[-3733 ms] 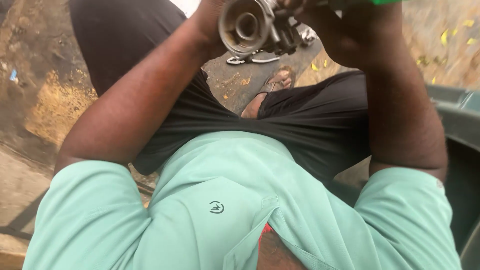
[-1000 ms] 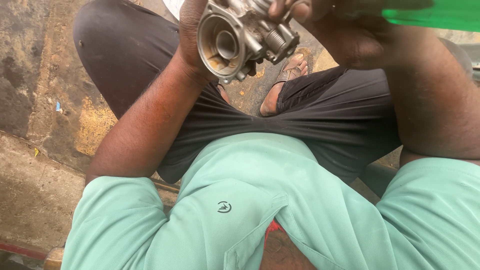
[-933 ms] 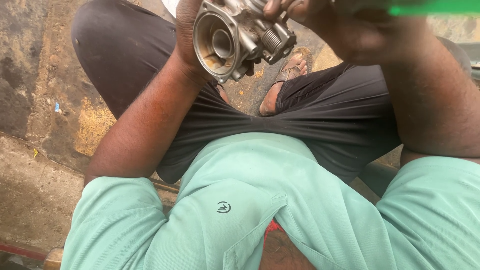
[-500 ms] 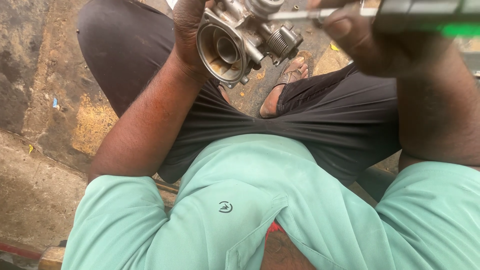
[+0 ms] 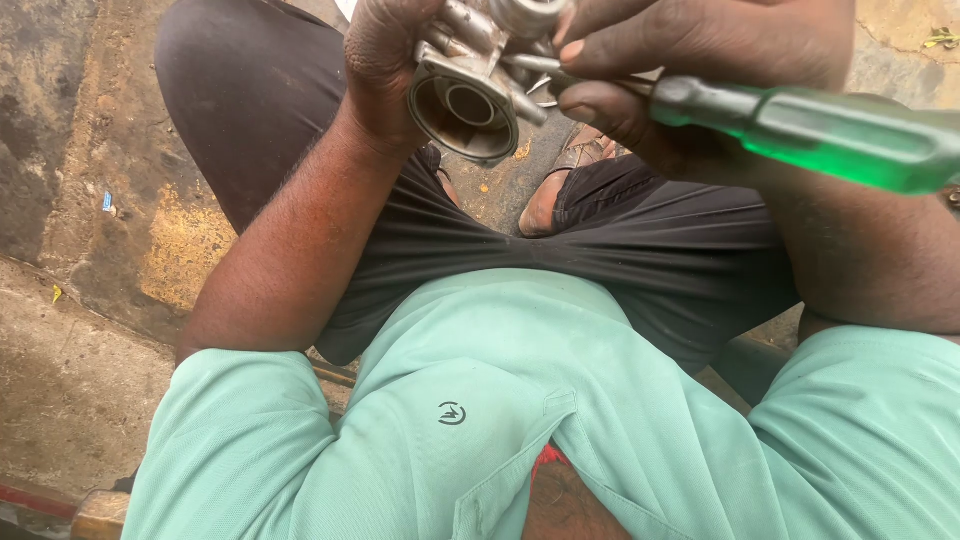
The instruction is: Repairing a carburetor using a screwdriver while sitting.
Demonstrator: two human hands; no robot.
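The left hand (image 5: pixel 390 60) grips the metal carburettor body (image 5: pixel 470 90) at its left side, bore facing the camera; the right hand (image 5: pixel 690 70) clasps the green-handled screwdriver (image 5: pixel 830 130), its shaft touching the body

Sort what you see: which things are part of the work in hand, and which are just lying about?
In hand:
- metal carburettor body, in left hand
- green-handled screwdriver, in right hand

Lying about:
- blue scrap on stained ground
- yellow leaf bits
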